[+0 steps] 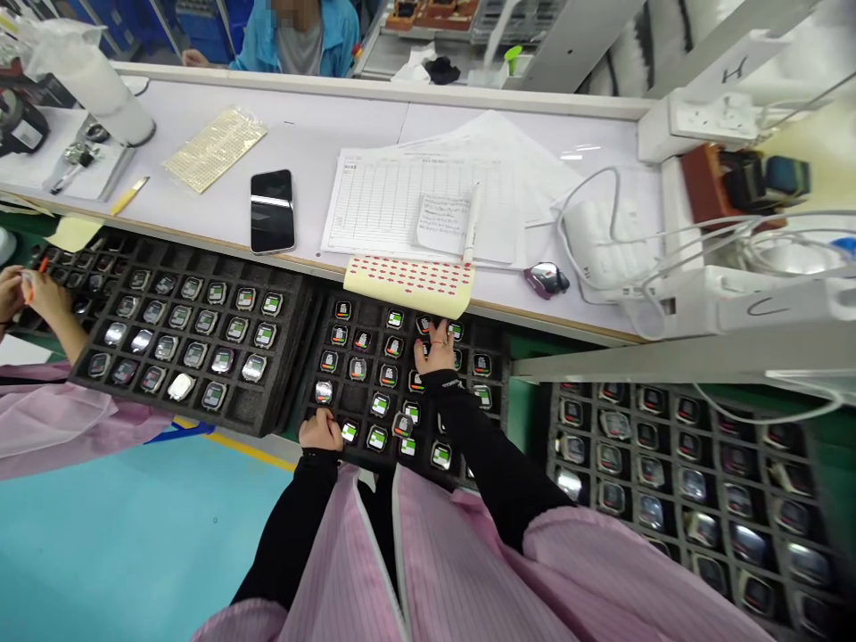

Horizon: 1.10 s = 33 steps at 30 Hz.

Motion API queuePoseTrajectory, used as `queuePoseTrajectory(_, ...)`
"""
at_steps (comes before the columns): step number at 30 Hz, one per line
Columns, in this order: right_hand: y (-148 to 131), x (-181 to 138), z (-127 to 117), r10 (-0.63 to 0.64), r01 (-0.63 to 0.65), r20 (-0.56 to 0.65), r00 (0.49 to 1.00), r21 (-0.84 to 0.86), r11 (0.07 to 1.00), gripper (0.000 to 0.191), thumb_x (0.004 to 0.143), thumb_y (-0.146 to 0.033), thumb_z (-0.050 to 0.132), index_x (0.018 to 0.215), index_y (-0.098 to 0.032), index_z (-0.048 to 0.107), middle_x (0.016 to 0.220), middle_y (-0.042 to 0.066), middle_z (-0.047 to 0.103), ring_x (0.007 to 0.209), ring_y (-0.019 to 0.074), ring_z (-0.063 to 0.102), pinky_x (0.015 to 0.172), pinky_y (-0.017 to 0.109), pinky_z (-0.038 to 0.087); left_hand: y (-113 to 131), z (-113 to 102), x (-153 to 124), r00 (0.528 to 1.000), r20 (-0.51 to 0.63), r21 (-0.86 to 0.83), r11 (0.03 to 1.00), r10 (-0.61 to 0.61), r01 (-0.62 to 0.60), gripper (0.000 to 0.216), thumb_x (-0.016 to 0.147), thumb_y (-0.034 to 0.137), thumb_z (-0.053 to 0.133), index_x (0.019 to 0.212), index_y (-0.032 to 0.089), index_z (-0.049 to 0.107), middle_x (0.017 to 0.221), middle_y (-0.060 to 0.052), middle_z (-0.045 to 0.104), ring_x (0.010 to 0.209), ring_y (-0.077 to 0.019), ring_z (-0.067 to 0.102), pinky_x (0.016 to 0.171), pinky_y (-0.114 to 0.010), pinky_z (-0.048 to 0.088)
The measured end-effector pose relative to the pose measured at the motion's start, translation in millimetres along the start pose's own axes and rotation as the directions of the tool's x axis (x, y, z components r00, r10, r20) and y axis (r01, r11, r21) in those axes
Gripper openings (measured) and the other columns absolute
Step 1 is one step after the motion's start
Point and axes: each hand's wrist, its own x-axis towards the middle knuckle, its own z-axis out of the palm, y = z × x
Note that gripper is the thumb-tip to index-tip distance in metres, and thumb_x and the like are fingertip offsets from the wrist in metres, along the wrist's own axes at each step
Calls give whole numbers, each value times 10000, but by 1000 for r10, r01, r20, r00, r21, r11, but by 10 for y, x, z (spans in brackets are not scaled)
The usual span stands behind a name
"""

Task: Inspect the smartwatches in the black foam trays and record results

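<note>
In front of me lies a black foam tray [358, 392] divided into cells, most holding smartwatches with lit screens. My right hand [436, 349] reaches over its upper middle, fingers spread and pointing down among the watches at the back; its fingertips are near a watch [423, 325]. At the front left corner, my left hand [321, 432] rests with its fingers curled; whatever is under them is hidden. Beside it is a watch with a green and white screen [349, 432]. One watch [402, 424] sits tilted across the cell dividers near the front.
More watch trays stand at left [244, 406] and right [602, 481]. The bench holds a phone [272, 212], printed forms [381, 201], a marker [472, 223] and arrow stickers [407, 285]. Another person's hands [40, 292] work at far left. White cables [669, 259] hang at right.
</note>
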Motion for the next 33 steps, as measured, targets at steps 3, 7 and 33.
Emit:
queuePoseTrajectory(3, 38, -9, -59, -4, 4, -1, 1000, -32, 999, 775, 874, -301, 320, 1435, 59, -77, 1345, 221, 444, 1330, 305, 307, 1106, 538, 204, -7, 2, 4, 1000, -12, -3, 1000, 10, -10, 120, 746, 191, 452, 761, 179, 570, 568, -35, 521, 558, -178, 496, 664, -302, 330)
queuePoseTrajectory(7, 4, -39, -97, 1, 1, 42, 999, -43, 999, 757, 835, -228, 312, 1428, 70, -52, 1305, 228, 481, 1294, 327, 363, 1096, 562, 196, -16, 10, 12, 1000, 0, 13, 1000, 7, -7, 127, 747, 194, 451, 761, 178, 577, 579, -42, 535, 569, -182, 507, 659, -303, 324)
queuePoseTrajectory(33, -469, -512, -107, -261, 243, 189, 947, 116, 963, 730, 862, -210, 321, 1465, -16, -42, 1361, 157, 453, 1361, 269, 264, 1128, 544, 185, -15, 7, -5, 998, -60, 7, 999, 38, -37, 124, 746, 179, 459, 783, 168, 577, 577, -29, 525, 552, -169, 500, 653, -297, 330)
